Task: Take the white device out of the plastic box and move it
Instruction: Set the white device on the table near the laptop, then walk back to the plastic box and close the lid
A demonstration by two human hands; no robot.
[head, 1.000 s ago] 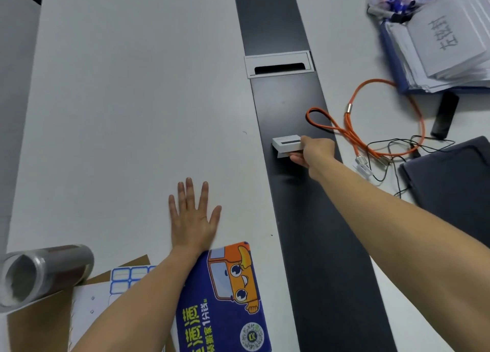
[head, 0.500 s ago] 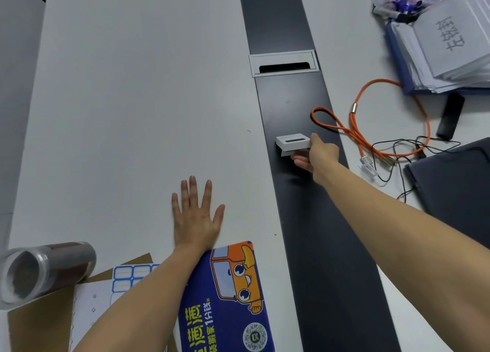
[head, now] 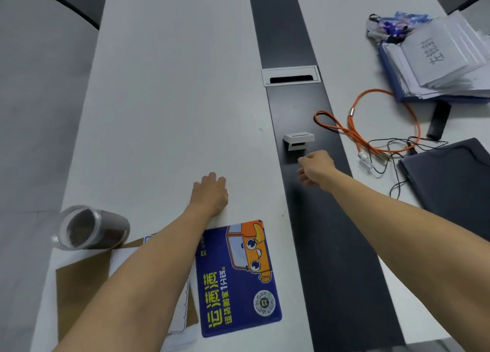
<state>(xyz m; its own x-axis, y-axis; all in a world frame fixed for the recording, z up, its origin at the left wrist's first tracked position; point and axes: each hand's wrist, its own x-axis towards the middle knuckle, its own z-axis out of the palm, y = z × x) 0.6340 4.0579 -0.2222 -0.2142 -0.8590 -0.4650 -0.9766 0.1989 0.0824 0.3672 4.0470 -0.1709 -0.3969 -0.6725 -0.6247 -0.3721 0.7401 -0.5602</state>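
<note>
The white device [head: 298, 140], a small blocky unit with a dark slot on top, stands alone on the black strip [head: 326, 232] running down the middle of the white table. My right hand [head: 315, 167] hovers just in front of it, loosely curled, holding nothing and not touching it. My left hand [head: 210, 193] lies palm down on the white tabletop to the left, fingers together. A clear plastic cylinder [head: 91, 228] lies on its side at the near left; no other plastic box shows.
A blue mat with an orange cartoon [head: 238, 277] and brown cardboard [head: 79, 285] lie near me. An orange cable loop [head: 371, 128], thin black wires [head: 397, 150], a dark laptop [head: 456, 179] and a paper stack [head: 445, 59] fill the right side. A cable slot [head: 291, 76] sits farther along the strip.
My right hand has let go of the white device and drawn back toward me; the device stays on the black strip. My left hand's fingers have closed together.
</note>
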